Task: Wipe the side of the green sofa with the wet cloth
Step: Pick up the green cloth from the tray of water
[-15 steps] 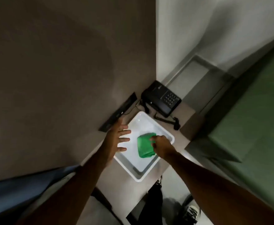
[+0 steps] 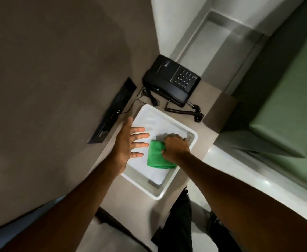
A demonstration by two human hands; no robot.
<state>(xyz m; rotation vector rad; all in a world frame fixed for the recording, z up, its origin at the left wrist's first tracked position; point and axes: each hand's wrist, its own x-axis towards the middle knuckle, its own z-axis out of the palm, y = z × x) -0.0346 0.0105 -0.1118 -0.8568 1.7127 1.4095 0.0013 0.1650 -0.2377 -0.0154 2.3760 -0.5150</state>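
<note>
Our right hand (image 2: 175,147) grips the cloth (image 2: 157,157) in the tray (image 2: 191,132), left hand (image 2: 129,140) spread empty; next we lift it toward the sofa (image 2: 285,106).

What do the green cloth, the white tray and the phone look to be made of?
Green cloth: soft, fuzzy fabric, probably microfibre, matte and folded. White tray: likely smooth glossy plastic, with rounded rim and reflections. Phone: black moulded plastic, slightly shiny, with a coiled cord.

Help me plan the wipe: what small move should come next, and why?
Probably lift the green cloth out of the white tray: the right hand is closed on it, the left hand hovers open, and the green sofa sits off to the right.
</note>
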